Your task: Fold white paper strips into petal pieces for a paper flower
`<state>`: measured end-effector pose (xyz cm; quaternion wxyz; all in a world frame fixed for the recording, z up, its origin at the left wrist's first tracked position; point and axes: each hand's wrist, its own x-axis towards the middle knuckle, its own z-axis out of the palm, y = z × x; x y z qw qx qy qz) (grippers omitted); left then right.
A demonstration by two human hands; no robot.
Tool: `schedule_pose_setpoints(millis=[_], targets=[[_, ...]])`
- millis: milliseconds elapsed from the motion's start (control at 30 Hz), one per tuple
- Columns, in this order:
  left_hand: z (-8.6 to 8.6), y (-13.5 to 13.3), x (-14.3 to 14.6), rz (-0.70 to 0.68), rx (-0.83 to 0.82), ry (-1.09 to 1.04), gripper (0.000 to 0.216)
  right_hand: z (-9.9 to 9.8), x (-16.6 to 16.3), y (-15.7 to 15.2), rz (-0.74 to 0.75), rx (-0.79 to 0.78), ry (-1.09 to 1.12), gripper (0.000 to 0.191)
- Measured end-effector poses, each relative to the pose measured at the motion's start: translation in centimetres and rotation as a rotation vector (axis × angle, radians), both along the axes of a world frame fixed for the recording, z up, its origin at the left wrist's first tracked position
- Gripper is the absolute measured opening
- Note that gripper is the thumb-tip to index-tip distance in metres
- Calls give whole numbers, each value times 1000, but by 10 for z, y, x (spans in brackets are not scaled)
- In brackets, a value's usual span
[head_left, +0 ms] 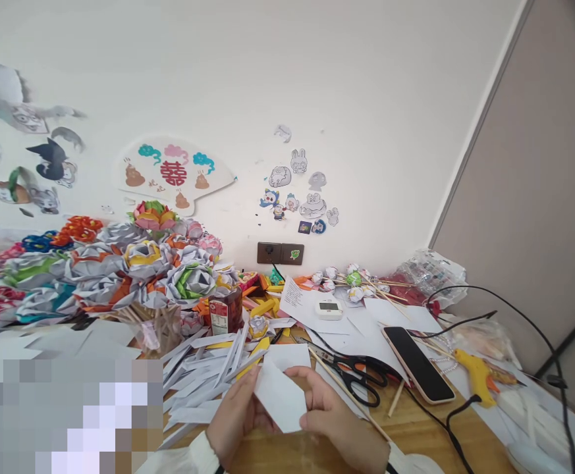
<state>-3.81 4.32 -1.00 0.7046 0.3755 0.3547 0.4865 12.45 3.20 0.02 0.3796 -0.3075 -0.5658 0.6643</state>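
Between my two hands is a folded sheet of white paper (281, 397), tilted above the wooden table. My left hand (238, 409) grips its left edge, fingers partly behind it. On the right edge, my right hand (324, 403) pinches the paper between thumb and fingers. Just behind lies another white sheet (294, 356). Many folded white paper strips (203, 382) are heaped to the left of my hands. Black-handled scissors (361, 375) rest to the right, beside a thin wooden stick (339, 382).
Folded paper flowers (143, 257) pile up at the back left. A phone (418, 364), a yellow glue gun (475, 376) and black cables (561, 368) lie on the right. A small white timer (328, 309) and a red box (224, 313) stand further back. The lower left is pixelated.
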Motion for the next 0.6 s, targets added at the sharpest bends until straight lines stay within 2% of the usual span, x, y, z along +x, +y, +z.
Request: schedule_pose_setpoints(millis=[100,233,300,400,500,600], targets=[[2,2,-3,-11,35,48,28,1,4,3,-39,13,-26,46],[-2,0,-1,-106,115,231,33,-5,6,15,-357,117,48,27],[-5,-3,1,-158,159,339,35,-8,7,19,-437,171,74,26],[-9,-4,4,-158,196,446,35,-12,6,20,-476,224,58,27],[-11,0,3,-50,191,437,35,-14,4,16,-491,290,13,26],[-12,5,1,-20,152,374,32,-13,1,9,-398,420,-135,20]])
